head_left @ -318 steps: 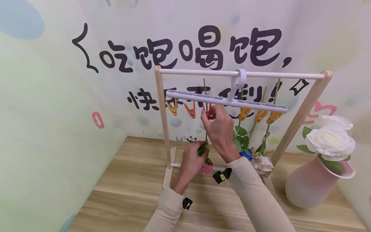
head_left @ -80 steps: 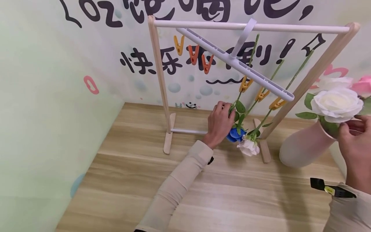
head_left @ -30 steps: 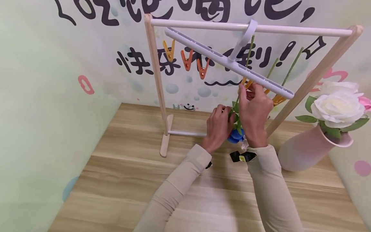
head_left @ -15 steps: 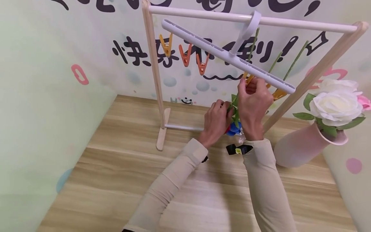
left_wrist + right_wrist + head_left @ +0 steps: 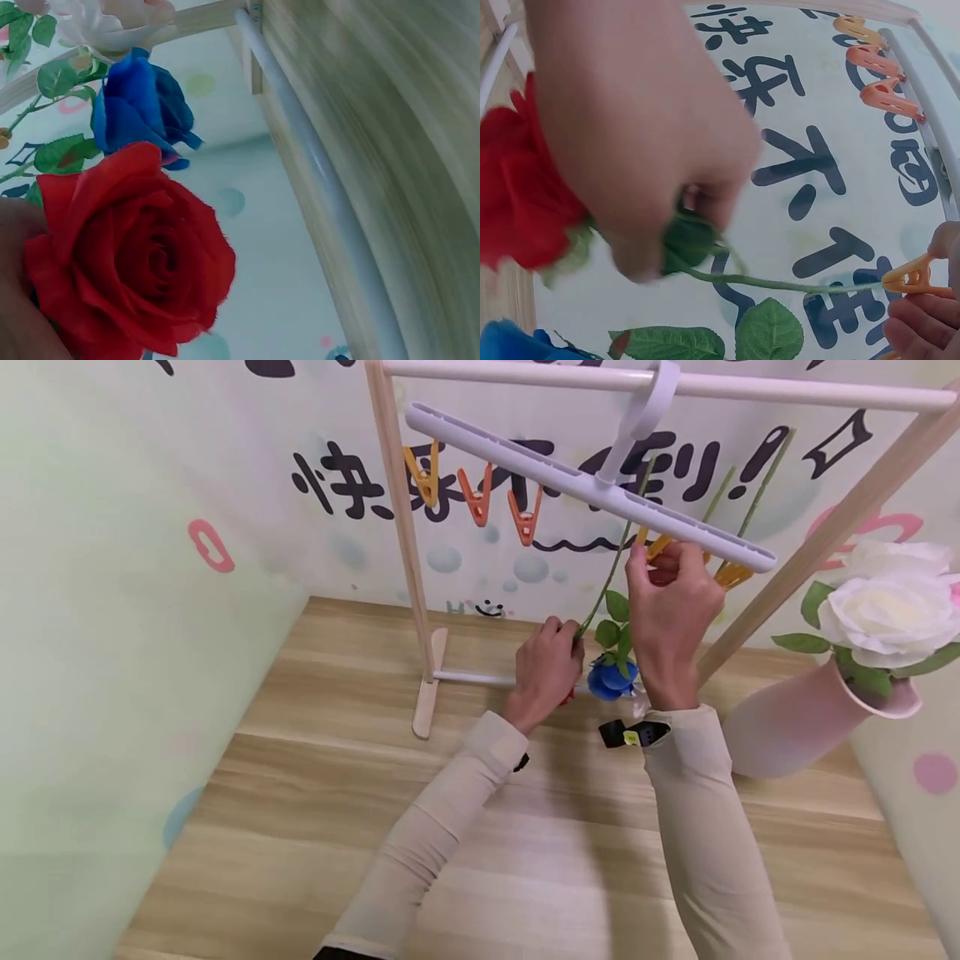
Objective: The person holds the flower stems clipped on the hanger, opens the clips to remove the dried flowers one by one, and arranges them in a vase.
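My left hand (image 5: 546,668) grips the leafy stem of a red rose (image 5: 142,255) just behind its head, flower hanging downward. From there the thin green stem (image 5: 609,581) slants up past the pale hanger (image 5: 525,464). Fingers and thumb of my right hand (image 5: 671,610) pinch a yellow clip (image 5: 909,277) under the hanger. In the right wrist view the stem's line meets this clip's tip. Beside the red flower hang a blue rose (image 5: 611,678) and a whitish rose (image 5: 112,26), partly behind my right hand in the head view.
The hanger hooks on the top bar (image 5: 810,391) of a wooden rack. Two orange clips (image 5: 476,497) and a yellow clip (image 5: 424,477) hang at its left. A pink vase (image 5: 783,727) with white roses (image 5: 892,610) stands right; the rack's low bar (image 5: 472,677) crosses behind the left hand.
Earlier a pink rose was at an orange clip, then my right hand was at the vase with it. Since then the right hand moved to the yellow clip; the left drew the red rose leftward.
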`<state>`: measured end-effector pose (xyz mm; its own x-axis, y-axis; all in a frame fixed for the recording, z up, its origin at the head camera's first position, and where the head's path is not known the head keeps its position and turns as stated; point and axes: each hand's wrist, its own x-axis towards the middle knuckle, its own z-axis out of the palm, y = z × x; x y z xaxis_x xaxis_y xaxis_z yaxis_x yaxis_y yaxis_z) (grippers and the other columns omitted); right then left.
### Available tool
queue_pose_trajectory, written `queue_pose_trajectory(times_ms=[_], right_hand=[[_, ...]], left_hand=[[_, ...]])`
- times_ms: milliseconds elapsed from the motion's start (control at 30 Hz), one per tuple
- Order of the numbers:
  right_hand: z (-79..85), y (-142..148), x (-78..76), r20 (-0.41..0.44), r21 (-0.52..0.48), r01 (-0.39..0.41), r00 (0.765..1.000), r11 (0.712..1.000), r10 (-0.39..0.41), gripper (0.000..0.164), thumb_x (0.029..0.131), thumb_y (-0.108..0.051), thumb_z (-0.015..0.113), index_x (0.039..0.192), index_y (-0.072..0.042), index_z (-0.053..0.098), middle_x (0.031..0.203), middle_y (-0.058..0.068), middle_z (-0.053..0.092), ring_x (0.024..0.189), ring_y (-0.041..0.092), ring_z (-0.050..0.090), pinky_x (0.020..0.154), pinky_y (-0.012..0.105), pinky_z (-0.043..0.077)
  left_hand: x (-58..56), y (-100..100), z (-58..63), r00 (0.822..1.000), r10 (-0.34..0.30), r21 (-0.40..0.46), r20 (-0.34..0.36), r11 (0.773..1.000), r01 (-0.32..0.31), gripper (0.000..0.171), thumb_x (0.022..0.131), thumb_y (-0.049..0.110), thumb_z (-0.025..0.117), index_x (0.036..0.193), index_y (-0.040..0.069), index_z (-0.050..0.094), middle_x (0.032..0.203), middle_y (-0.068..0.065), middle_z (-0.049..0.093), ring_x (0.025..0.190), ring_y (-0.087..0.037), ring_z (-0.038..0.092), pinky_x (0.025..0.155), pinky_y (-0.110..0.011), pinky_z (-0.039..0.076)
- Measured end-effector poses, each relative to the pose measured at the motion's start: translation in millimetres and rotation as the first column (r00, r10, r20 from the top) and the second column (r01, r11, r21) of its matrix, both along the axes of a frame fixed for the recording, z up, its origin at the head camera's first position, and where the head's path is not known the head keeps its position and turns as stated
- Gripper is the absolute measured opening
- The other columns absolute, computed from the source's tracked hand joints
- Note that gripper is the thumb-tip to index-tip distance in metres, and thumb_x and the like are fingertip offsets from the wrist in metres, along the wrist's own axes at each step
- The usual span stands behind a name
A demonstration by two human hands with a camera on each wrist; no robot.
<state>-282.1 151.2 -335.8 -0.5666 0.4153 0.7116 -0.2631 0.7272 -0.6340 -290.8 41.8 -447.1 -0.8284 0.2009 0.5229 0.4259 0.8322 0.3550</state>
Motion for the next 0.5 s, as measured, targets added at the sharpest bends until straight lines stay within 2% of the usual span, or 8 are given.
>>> queue_pose_trajectory(times_ms=[133,267,500], right_hand=[[4.1,-0.4,-2.7,0.031,-0.007,-0.029,0.999,1.0,0.029,0.042,0.083,-0.046,0.054,0.097,-0.008,0.063,0.086,0.002,0.068,0.072,0.009,0.064,0.066,0.016,0.047],[3.0,0.4,-2.2,0.045,-0.003,-0.028,0.999,1.0,0.028,0.041,0.083,-0.045,0.054,0.099,-0.009,0.063,0.089,0.002,0.068,0.074,0.011,0.064,0.067,0.018,0.049],[-5.1,5.9,5.3,0.064,0.037,-0.013,0.998,0.999,0.011,0.045,0.083,-0.047,0.053,0.101,-0.006,0.062,0.092,0.004,0.068,0.075,0.014,0.065,0.068,0.024,0.05]], left_hand=[[-3.4,-10.1,-3.9,0.999,0.022,-0.053,0.034,0.998,-0.021,0.018,0.087,0.021,0.053,0.1,0.016,0.065,0.088,-0.001,0.059,0.074,-0.015,0.056,0.055,-0.029,0.047],[-0.5,-17.4,-10.4,0.994,0.031,-0.122,0.102,0.992,-0.018,0.018,0.086,0.017,0.051,0.096,0.014,0.066,0.086,-0.002,0.059,0.07,-0.017,0.056,0.053,-0.03,0.046],[10.1,-26.1,-21.0,0.967,0.089,-0.266,0.238,0.964,-0.023,0.014,0.087,0.02,0.051,0.09,0.015,0.064,0.081,-0.003,0.055,0.072,-0.02,0.054,0.054,-0.032,0.045]])
